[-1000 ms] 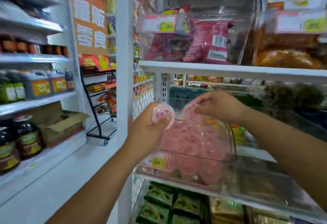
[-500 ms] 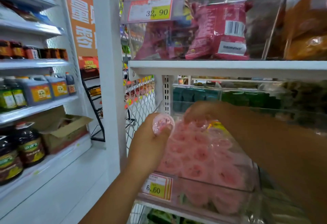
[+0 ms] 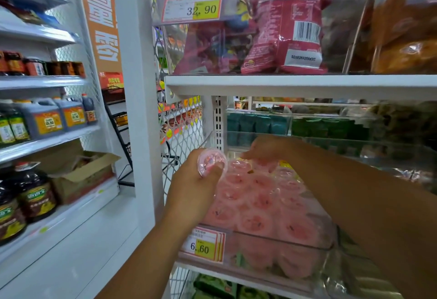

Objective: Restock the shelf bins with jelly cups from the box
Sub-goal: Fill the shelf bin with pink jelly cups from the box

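A clear shelf bin (image 3: 279,239) with a 6.60 price tag holds several pink jelly cups (image 3: 260,201) packed close together. My left hand (image 3: 196,187) grips one pink jelly cup (image 3: 210,160) at the bin's left rim, lid facing me. My right hand (image 3: 267,148) reaches over the bin's back rows, fingers down on the rear cups; whether it holds one is hidden. The box of cups is not in view.
A white shelf board (image 3: 300,85) hangs close above the bin, carrying red snack bags (image 3: 283,36). A white upright post (image 3: 139,109) stands left of the bin. Sauce bottles (image 3: 33,194) and an open cardboard box (image 3: 80,171) sit on the left shelves.
The view has moved closer to the bin. My right hand has reached further back over the rear cups. My left hand keeps the same cup at the bin's left rim.
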{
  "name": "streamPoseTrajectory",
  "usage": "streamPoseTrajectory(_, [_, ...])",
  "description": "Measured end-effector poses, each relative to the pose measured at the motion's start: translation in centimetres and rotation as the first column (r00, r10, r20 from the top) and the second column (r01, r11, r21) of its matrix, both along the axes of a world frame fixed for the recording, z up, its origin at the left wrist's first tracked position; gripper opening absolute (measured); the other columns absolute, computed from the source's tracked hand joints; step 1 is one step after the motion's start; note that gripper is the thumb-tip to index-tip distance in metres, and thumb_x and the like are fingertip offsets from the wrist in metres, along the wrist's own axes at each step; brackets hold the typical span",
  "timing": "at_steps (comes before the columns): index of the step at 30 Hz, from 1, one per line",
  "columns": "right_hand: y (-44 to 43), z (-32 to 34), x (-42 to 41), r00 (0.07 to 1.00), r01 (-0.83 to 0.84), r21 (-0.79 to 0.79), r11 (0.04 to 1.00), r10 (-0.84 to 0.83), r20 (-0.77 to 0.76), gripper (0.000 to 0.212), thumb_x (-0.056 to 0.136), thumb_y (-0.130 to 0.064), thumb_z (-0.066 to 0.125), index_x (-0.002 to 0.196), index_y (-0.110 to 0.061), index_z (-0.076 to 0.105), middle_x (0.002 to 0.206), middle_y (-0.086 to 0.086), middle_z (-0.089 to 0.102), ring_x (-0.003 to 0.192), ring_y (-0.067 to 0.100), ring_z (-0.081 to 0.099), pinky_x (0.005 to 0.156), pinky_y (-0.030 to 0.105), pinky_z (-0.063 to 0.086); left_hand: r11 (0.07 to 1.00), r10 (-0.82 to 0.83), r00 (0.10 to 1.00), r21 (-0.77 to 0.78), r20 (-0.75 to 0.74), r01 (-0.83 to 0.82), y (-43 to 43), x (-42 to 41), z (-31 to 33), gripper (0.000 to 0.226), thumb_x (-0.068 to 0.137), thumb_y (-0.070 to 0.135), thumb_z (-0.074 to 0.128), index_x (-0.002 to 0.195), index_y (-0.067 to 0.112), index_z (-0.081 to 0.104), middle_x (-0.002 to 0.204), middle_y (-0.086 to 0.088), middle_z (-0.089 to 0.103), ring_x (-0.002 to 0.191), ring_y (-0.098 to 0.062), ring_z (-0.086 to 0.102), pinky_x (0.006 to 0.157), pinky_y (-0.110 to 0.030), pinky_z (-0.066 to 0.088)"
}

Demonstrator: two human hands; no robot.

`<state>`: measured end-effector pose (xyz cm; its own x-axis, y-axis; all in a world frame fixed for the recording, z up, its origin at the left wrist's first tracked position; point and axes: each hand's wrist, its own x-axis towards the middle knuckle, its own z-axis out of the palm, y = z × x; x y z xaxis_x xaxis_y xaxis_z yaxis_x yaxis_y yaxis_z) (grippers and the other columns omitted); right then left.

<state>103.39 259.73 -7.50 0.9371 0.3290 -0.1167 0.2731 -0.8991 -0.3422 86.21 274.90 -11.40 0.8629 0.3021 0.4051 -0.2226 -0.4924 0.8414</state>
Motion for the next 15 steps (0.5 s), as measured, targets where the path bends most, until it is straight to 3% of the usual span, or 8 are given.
streamPoseTrajectory(3, [-0.1,-0.1,-0.4,0.999,-0.005,-0.056,0.998,0.003,-0.041,0.037,0.101,-0.044,0.041,0.095,-0.012,0.059,0.089,0.004,0.058,0.085,0.023,0.068,0.08,0.036,0.057,1.0,-0.003,1.0,0.007,0.007,0.003,0.0,-0.1,0.1,0.005,0.094,0.036,0.055,0.096,0.041,0.055,0.088,0.017,0.062,0.079,-0.001,0.059,0.06,-0.022,0.039])
streamPoseTrajectory(7, [0.5,-0.4,-0.9,0.999,-0.04,-0.174,0.984,0.041,0.007,0.037,0.104,-0.031,0.036,0.129,-0.009,0.053,0.128,0.01,0.055,0.108,0.027,0.061,0.095,0.038,0.051,1.0,-0.014,1.0,-0.013,0.009,0.014,-0.1,0.0,0.0,0.008,0.095,0.035,0.055,0.094,0.042,0.055,0.089,0.017,0.063,0.08,-0.003,0.06,0.064,-0.023,0.044])
streamPoseTrajectory(12, [-0.2,-0.4,-0.7,0.996,-0.018,-0.12,0.993,0.008,-0.084,0.028,0.099,-0.024,0.048,0.12,-0.01,0.059,0.116,0.013,0.059,0.096,0.03,0.063,0.065,0.035,0.06,0.999,-0.018,1.0,-0.038,0.006,0.018,0.0,0.2,-0.2,0.009,0.095,0.034,0.056,0.099,0.042,0.057,0.089,0.015,0.064,0.078,-0.009,0.063,0.064,-0.026,0.047])
streamPoseTrajectory(15, [0.0,-0.1,-1.2,0.994,-0.054,-0.127,0.99,0.041,-0.101,0.032,0.099,-0.035,0.046,0.124,-0.017,0.058,0.119,0.011,0.059,0.102,0.029,0.062,0.076,0.038,0.059,0.998,-0.022,1.0,-0.052,0.014,0.023,0.0,0.2,-0.2,0.011,0.094,0.032,0.057,0.102,0.039,0.059,0.091,0.014,0.064,0.081,-0.01,0.062,0.066,-0.027,0.047])
